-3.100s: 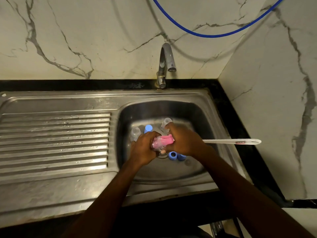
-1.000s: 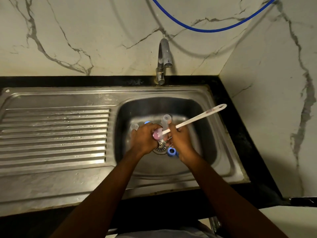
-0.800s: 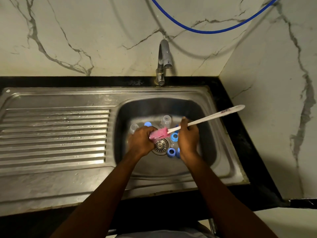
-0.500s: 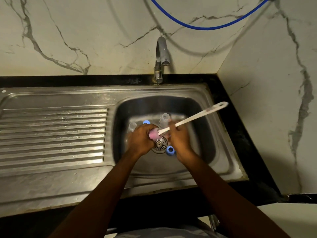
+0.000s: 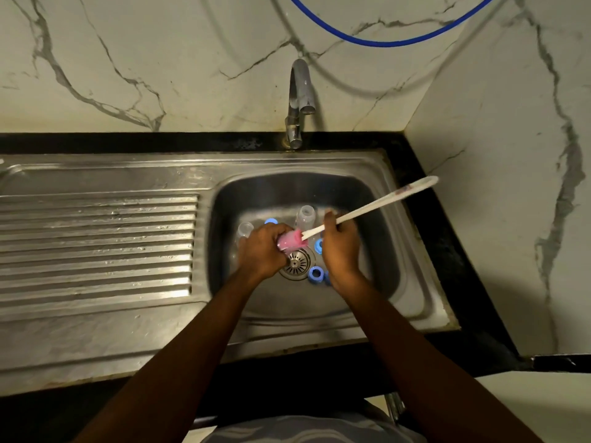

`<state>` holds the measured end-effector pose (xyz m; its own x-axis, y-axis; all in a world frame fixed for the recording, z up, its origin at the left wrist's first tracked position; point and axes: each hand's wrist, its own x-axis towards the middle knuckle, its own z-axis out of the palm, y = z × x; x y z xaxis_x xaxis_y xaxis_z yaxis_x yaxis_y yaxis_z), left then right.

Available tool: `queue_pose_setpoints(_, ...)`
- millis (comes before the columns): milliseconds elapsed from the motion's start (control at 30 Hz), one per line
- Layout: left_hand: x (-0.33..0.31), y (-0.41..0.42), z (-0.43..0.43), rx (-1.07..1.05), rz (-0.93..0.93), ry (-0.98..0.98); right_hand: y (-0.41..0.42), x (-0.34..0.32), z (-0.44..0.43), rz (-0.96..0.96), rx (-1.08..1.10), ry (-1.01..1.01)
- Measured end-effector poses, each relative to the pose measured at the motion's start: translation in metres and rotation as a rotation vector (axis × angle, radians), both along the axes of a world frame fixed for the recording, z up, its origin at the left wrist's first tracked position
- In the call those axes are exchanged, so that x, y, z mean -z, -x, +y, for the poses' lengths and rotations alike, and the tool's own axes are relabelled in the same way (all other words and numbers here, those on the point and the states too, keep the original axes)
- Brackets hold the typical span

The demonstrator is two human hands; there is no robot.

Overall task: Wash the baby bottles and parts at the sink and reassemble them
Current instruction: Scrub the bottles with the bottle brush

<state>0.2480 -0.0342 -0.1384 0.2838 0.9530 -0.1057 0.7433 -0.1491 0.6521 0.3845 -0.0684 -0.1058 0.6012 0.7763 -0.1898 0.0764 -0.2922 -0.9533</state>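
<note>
Bottle brush (image 5: 367, 208), pink head (image 5: 290, 240) at my left hand (image 5: 262, 251).
Long axis runs lower-left to upper-right; my right hand (image 5: 339, 247) grips its shaft, left hand curls round a bottle part hidden in the fist.

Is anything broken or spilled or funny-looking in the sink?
Nothing looks broken or spilled. The blue rings lie loose around the drain, and a clear bottle stands upright behind them, but that fits washing-up. The only odd sight is a blue hose drooping across the wall above the tap.
</note>
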Motion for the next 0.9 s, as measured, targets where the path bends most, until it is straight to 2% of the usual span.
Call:
queue_pose_setpoints(67,-0.002,-0.002,0.0,0.035,0.019,-0.006,0.002,0.002,0.0,0.045,-0.205,0.07)
queue_pose_setpoints(100,0.001,0.002,0.001,0.017,0.022,0.011,-0.003,-0.003,0.0,0.025,-0.236,0.089)
queue_pose_setpoints(167,0.008,0.01,0.003,-0.038,0.029,0.033,-0.014,-0.008,0.007,-0.038,-0.065,0.035)
queue_pose_setpoints(233,0.005,0.007,0.002,-0.028,0.015,0.011,-0.01,0.001,0.003,-0.006,0.057,0.006)
queue_pose_setpoints(300,0.0,0.001,0.002,0.017,-0.008,-0.006,0.004,0.009,0.001,0.072,-0.084,0.04)
queue_pose_setpoints(367,0.005,0.006,0.002,0.01,-0.014,0.022,-0.002,0.004,0.001,0.054,-0.229,0.111)
queue_pose_setpoints(433,0.01,0.015,0.003,-0.029,0.008,0.056,-0.009,-0.001,0.008,-0.031,-0.073,0.06)
queue_pose_setpoints(500,0.008,0.01,0.002,-0.038,-0.032,0.059,-0.005,0.005,0.005,-0.007,0.055,0.008)
queue_pose_setpoints(567,0.004,0.001,0.003,-0.017,-0.101,0.056,0.006,0.008,0.001,0.048,-0.072,0.027)
queue_pose_setpoints(633,0.009,0.002,0.003,-0.028,-0.122,0.083,-0.001,0.004,-0.001,-0.035,-0.195,0.074)
queue_pose_setpoints(700,0.014,0.007,0.003,-0.056,-0.103,0.097,-0.011,0.0,0.004,-0.119,-0.053,-0.006)
queue_pose_setpoints(767,0.012,0.002,0.001,-0.037,-0.079,0.064,-0.006,0.004,0.002,-0.109,0.037,-0.053)
queue_pose_setpoints(867,0.009,-0.003,-0.002,0.018,-0.091,0.036,0.003,0.005,-0.001,-0.094,-0.188,0.014)
queue_pose_setpoints(900,0.011,0.001,-0.002,0.002,-0.1,0.044,-0.002,-0.001,-0.001,-0.103,-0.202,0.025)
